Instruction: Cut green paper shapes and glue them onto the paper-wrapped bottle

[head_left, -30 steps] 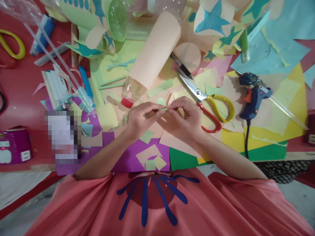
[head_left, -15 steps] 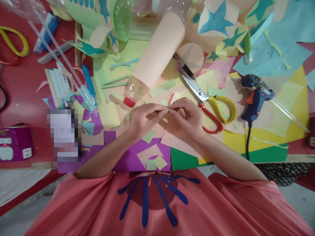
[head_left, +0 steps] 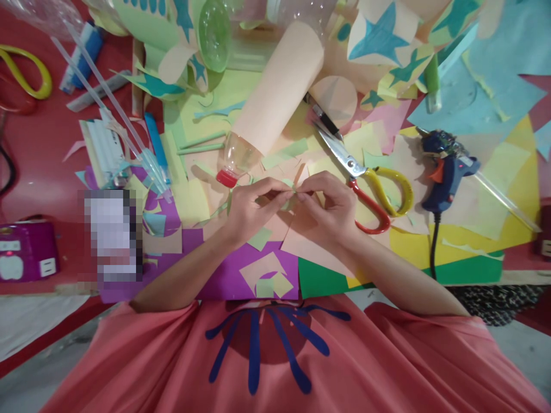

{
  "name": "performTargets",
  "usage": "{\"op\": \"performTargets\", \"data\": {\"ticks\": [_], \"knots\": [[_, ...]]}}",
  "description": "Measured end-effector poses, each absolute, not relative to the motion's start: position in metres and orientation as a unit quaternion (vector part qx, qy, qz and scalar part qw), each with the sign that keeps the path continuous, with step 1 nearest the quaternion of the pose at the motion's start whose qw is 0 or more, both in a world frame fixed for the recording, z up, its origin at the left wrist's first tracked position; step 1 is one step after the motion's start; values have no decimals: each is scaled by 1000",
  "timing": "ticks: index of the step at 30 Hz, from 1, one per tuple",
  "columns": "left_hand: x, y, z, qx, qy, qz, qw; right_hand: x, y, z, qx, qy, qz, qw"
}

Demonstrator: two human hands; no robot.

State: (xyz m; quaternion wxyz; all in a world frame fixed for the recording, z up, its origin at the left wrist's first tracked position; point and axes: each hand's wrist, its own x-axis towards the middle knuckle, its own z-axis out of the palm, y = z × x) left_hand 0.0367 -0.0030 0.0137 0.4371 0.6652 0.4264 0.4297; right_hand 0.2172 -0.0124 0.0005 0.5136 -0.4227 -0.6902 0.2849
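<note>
My left hand [head_left: 249,209] and my right hand [head_left: 329,206] meet fingertip to fingertip over the table's middle, both pinched on a small thin green paper strip [head_left: 291,188] held between them. Just beyond the hands lies a plastic bottle [head_left: 275,103] wrapped in peach paper, its red cap [head_left: 224,178] pointing toward my left hand. Scissors [head_left: 365,180] with yellow and red handles lie right of my right hand. Peach and green paper scraps lie under the hands.
A blue hot glue gun [head_left: 445,169] with a black cord lies at the right. Clear glue sticks [head_left: 112,115] and a second pair of scissors [head_left: 21,80] are at the left. Coloured sheets and blue star cut-outs [head_left: 379,34] cover the red table [head_left: 38,166].
The fingers have shifted slightly on the green strip, closing a little tighter together. The hands stay in the same place; nothing else has moved.
</note>
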Motion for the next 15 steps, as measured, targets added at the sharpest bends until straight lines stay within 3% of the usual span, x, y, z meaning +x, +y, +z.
{"op": "performTargets", "data": {"ticks": [7,15], "knots": [[36,-3,12,662,421,421,455,215,-13,2,-444,-674,313,501],[35,-6,21,757,423,412,280,215,-12,-1,-424,-651,359,516]]}}
